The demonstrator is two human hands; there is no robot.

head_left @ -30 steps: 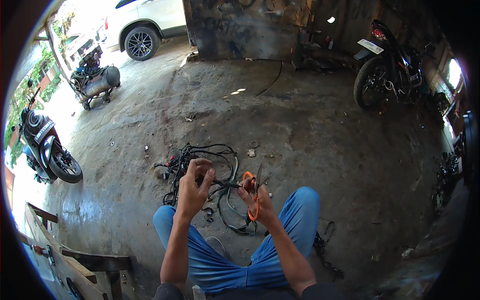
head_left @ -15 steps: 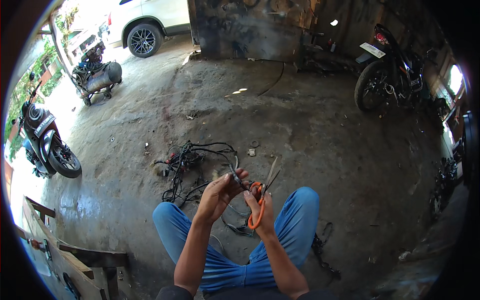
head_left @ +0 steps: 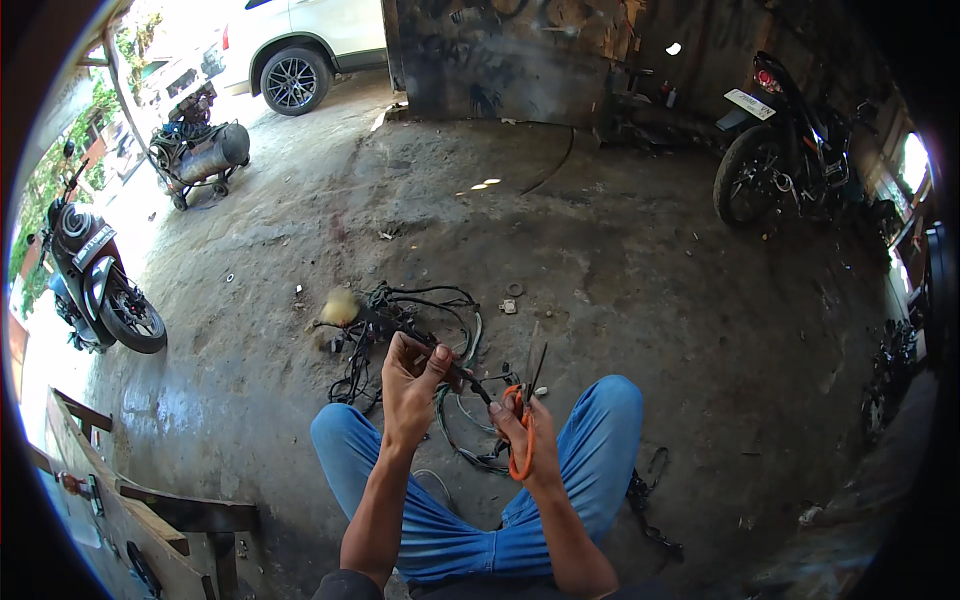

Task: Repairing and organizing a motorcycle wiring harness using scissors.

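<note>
I sit on the concrete floor with my knees in blue trousers [head_left: 600, 450] spread apart. My left hand [head_left: 410, 385] pinches a black wire of the tangled wiring harness [head_left: 400, 320] that lies on the floor in front of me. My right hand [head_left: 520, 430] holds orange-handled scissors [head_left: 522, 415], their dark blades pointing up and slightly apart. The wire runs from my left fingers toward the scissors. Both hands hover just above the harness, between my knees.
A scooter [head_left: 95, 290] stands at the left, an air compressor on wheels [head_left: 200, 155] behind it, a white car [head_left: 300, 45] outside. A motorcycle [head_left: 780, 150] is parked at the back right. Wooden planks [head_left: 130, 510] lie at my lower left. Small parts dot the floor.
My left hand dropped from a raised spot down and right toward the scissors, still pinching the wire. The scissors stayed in my right hand and tilted upright.
</note>
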